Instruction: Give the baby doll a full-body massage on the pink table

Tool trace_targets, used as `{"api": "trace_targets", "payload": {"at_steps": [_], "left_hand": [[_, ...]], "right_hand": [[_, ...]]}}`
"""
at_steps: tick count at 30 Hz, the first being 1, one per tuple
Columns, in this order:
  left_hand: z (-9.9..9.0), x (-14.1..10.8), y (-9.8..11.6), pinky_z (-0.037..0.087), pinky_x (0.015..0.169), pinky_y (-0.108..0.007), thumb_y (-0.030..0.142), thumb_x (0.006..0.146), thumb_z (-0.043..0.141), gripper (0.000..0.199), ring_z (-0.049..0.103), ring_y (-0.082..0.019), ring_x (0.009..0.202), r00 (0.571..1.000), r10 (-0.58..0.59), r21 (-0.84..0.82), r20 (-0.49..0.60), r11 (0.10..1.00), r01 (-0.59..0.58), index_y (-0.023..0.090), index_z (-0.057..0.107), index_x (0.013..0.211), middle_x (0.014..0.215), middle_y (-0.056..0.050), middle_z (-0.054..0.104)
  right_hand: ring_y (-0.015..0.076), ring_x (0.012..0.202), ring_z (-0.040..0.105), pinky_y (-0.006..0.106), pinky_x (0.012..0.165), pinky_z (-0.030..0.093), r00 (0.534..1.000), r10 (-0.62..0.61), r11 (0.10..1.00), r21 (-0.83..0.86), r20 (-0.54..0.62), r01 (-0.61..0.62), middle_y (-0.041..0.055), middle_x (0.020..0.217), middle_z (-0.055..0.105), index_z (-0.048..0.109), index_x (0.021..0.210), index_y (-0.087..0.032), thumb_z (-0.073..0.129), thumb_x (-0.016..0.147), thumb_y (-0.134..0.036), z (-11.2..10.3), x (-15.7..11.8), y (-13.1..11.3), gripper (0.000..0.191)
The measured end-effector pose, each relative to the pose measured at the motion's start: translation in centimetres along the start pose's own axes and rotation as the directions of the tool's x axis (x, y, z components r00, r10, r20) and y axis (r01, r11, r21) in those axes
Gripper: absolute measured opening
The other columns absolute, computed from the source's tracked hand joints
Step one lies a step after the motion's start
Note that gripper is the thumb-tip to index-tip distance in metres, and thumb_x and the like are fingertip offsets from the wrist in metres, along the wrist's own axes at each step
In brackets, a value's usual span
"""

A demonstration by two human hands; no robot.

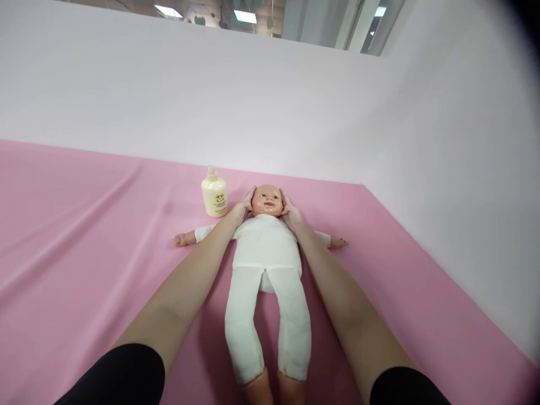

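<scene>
A baby doll (pixel 267 243) with a white cloth body lies on its back, head away from me and legs toward me. Its arms are spread to both sides. My left hand (pixel 244 207) cups the left side of the doll's bald head (pixel 267 201), its fingers along the cheek and temple. On the opposite side, my right hand (pixel 291 211) cups the head in the same way. Both palms touch the head, and some fingers are hidden beside or behind it. A pale yellow pump bottle (pixel 214 196) stands upright just left of my left hand.
Under the doll is a pink sheet (pixel 164 202), creased on the left. White walls (pixel 211 95) rise behind it and along the right. Over the back wall's top edge, ceiling lights (pixel 245 17) and hanging decorations show.
</scene>
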State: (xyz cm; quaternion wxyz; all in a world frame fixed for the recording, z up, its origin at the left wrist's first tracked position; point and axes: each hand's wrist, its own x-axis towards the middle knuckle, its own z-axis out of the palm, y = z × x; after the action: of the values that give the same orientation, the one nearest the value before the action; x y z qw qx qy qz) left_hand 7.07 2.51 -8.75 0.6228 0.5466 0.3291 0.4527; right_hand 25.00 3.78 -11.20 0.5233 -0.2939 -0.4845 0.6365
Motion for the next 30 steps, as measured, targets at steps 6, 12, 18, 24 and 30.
{"api": "trace_targets", "payload": {"at_steps": [6,12,18,24,30], "left_hand": [[-0.7,0.5,-0.6,0.032,0.109,-0.047,0.030,0.066,0.054,0.094,0.026,-0.034,0.139,0.999,-0.033,-0.146,-0.038,0.989,0.027,0.027,0.013,0.151,0.153,0.009,0.026],[-0.4,0.9,-0.9,0.035,0.109,-0.038,0.027,0.080,0.047,0.077,0.031,-0.024,0.139,0.989,-0.074,-0.162,-0.126,0.985,0.053,0.033,0.015,0.150,0.155,0.009,0.021],[1.6,-0.4,1.1,0.043,0.102,-0.039,0.028,0.088,0.048,0.068,0.031,-0.025,0.139,0.993,-0.080,-0.177,-0.086,0.982,0.064,0.041,0.019,0.147,0.153,0.014,0.022],[0.8,0.2,0.1,0.040,0.105,-0.041,0.029,0.090,0.047,0.065,0.030,-0.026,0.139,0.988,-0.061,-0.152,-0.141,0.988,0.039,0.037,0.019,0.148,0.155,0.008,0.021],[-0.1,0.8,-0.9,0.031,0.111,-0.041,0.032,0.089,0.048,0.063,0.028,-0.025,0.140,0.983,-0.040,-0.100,-0.181,0.995,0.022,0.035,0.024,0.147,0.155,0.006,0.022]], "right_hand": [[0.0193,0.125,0.050,0.041,0.104,0.045,0.999,0.009,0.999,0.033,-0.034,-0.008,-0.0037,0.136,0.051,0.023,0.147,-0.029,0.042,0.043,-0.014,0.3,-0.1,-0.3,0.107],[0.0208,0.108,0.061,0.040,0.094,0.051,0.995,0.058,0.996,0.078,-0.078,-0.052,0.0009,0.124,0.061,0.022,0.147,-0.028,0.041,0.043,-0.013,0.8,-0.3,-0.5,0.107],[0.0205,0.111,0.059,0.040,0.097,0.049,0.997,0.037,0.997,0.067,-0.065,-0.033,-0.0005,0.127,0.060,0.022,0.147,-0.028,0.041,0.044,-0.013,0.8,-0.4,-0.6,0.106],[0.0202,0.124,0.051,0.042,0.105,0.043,0.999,-0.001,1.000,0.021,-0.041,0.002,-0.0034,0.136,0.052,0.024,0.147,-0.028,0.041,0.044,-0.014,0.7,-0.3,-0.5,0.105],[0.0201,0.123,0.051,0.041,0.103,0.045,0.997,0.008,1.000,0.011,-0.077,-0.007,-0.0030,0.138,0.051,0.026,0.147,-0.029,0.042,0.051,-0.017,0.7,-0.2,-0.5,0.097]]}}
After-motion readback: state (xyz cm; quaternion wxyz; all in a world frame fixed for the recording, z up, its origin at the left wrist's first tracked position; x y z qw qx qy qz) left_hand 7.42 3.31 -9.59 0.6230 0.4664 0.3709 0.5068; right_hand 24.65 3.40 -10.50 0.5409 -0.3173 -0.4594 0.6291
